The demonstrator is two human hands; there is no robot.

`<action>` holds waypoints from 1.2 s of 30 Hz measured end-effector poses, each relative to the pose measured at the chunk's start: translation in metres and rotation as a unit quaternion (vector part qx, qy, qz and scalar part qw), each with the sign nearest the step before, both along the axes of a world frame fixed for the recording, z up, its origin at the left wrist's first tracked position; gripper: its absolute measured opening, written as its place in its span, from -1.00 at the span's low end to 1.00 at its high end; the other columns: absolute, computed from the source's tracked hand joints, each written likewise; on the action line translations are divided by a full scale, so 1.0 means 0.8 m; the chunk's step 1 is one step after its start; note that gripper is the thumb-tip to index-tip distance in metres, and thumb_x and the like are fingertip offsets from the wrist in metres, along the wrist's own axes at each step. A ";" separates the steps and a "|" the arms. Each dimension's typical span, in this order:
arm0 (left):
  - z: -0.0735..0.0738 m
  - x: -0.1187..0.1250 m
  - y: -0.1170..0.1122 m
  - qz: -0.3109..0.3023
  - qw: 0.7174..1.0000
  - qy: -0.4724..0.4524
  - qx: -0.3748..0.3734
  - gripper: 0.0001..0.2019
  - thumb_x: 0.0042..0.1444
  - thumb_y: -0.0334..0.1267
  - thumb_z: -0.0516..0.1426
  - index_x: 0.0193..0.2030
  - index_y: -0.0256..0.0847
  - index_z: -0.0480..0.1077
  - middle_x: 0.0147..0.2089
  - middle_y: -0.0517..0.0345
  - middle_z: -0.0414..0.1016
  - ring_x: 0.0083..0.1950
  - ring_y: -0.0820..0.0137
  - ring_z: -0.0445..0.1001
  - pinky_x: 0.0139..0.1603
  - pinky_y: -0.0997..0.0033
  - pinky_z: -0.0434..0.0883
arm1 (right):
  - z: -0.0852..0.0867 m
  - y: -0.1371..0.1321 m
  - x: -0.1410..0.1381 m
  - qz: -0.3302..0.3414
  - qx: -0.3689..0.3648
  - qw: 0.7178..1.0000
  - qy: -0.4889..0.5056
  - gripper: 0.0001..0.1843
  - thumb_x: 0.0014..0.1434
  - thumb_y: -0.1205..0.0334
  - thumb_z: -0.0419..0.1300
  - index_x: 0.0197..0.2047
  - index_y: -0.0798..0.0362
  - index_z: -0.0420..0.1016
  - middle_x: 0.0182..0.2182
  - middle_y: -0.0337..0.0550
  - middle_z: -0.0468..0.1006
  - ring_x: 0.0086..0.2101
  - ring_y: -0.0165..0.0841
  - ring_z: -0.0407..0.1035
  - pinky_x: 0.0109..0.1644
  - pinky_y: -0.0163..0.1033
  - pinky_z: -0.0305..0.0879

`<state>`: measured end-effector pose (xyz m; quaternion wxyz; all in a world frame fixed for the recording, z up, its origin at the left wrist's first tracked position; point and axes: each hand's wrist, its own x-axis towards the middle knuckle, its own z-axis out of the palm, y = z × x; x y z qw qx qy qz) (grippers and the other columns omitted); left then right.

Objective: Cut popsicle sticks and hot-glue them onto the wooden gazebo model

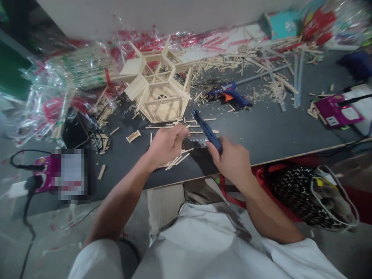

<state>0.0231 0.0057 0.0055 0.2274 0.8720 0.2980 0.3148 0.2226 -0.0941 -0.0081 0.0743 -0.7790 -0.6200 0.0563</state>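
Right hand [231, 159]: grip closed around a blue cutter [208, 131], whose tip points up and away over the counter [261, 131] near its front edge. Left hand [166, 145]: grip curled shut at the left end of a clear ruler [194, 142] and touching it; can't tell whether it pinches anything else. The ruler lies flat between the two hands, and loose sticks [177, 159] are fanned out just under the left hand. Patterned bag [312, 197] below the counter edge, right side. Further back is a stick frame [158, 91], hexagon-like and open-lattice, lying on its side. To its right, a blue glue gun [229, 95] lies well apart from the hands. Offcuts [232, 62] are scattered behind it. Cellophane wrap [58, 85] is piled far left.
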 end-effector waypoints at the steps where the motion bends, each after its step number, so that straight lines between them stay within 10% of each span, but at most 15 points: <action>1: -0.001 -0.001 0.001 0.003 1.000 -0.004 -0.007 -0.59 0.53 -0.12 -0.10 -0.21 -0.23 0.47 -0.53 0.23 0.40 -0.58 0.52 0.30 -0.44 0.51 0.24 | 0.001 -0.001 0.007 -0.004 -0.010 1.000 -0.014 -0.43 0.45 -0.20 -0.06 -0.21 0.11 0.49 -0.41 0.06 0.59 -0.48 -0.20 0.40 -0.37 -0.21 -0.15; 7: -0.005 -0.001 0.004 0.020 0.999 -0.025 -0.022 -0.49 0.48 -0.02 -0.01 -0.51 -0.20 0.29 -0.63 0.32 0.08 -0.60 0.54 0.06 -0.52 0.45 0.04 | 0.010 -0.017 0.062 -0.046 0.009 0.995 -0.084 -0.40 0.44 -0.22 -0.09 -0.23 0.11 0.49 -0.38 0.08 0.56 -0.39 -0.14 0.42 -0.34 -0.19 0.01; 10: -0.008 0.001 0.004 0.028 0.999 -0.020 -0.020 -0.39 0.41 0.03 0.05 -0.62 -0.17 -0.04 -0.64 0.34 -0.14 -0.59 0.55 -0.09 -0.52 0.42 -0.06 | 0.005 -0.021 0.085 -0.091 0.045 0.988 -0.116 -0.36 0.41 -0.22 -0.05 -0.05 0.23 0.53 -0.27 0.24 0.57 -0.25 0.00 0.47 -0.23 -0.11 0.19; 15: -0.006 0.002 0.000 -0.025 0.995 0.071 -0.059 -0.45 0.39 -0.02 -0.01 -0.61 -0.15 -0.04 -0.65 0.35 -0.16 -0.59 0.53 -0.18 -0.50 0.37 -0.10 | -0.015 -0.018 0.119 -0.146 0.048 0.977 -0.148 -0.16 0.38 -0.22 -0.02 0.24 0.49 0.39 -0.04 0.56 0.52 -0.02 0.29 0.43 -0.05 0.12 0.29; 25: -0.004 -0.005 0.007 -0.025 0.990 0.132 -0.034 -0.43 0.42 0.08 0.02 -0.60 -0.15 0.11 -0.66 0.30 -0.01 -0.60 0.47 -0.03 -0.46 0.35 -0.06 | -0.030 -0.027 0.179 0.000 0.052 0.991 -0.120 -0.23 0.42 -0.14 -0.13 0.42 0.30 0.22 0.28 0.45 0.37 0.25 0.26 0.29 0.21 0.21 0.21; 31: -0.004 -0.007 0.008 -0.014 0.994 0.103 -0.020 -0.47 0.40 -0.01 0.00 -0.61 -0.13 0.07 -0.67 0.32 -0.03 -0.61 0.49 -0.10 -0.48 0.36 -0.05 | 0.007 0.000 0.169 0.001 0.010 0.992 -0.124 -0.42 0.40 -0.12 -0.03 0.12 0.20 0.48 0.05 0.47 0.55 0.10 0.34 0.40 0.06 0.26 0.29; 36: 0.009 -0.010 0.007 -0.035 0.993 0.094 -0.059 -0.54 0.45 -0.07 -0.02 -0.53 -0.14 0.15 -0.61 0.33 0.04 -0.59 0.49 -0.02 -0.49 0.37 -0.01 | 0.057 0.039 0.101 0.095 0.114 0.988 0.049 -0.67 0.32 0.11 0.20 0.06 0.05 0.59 0.03 0.12 0.65 -0.04 -0.06 0.56 0.12 0.01 0.40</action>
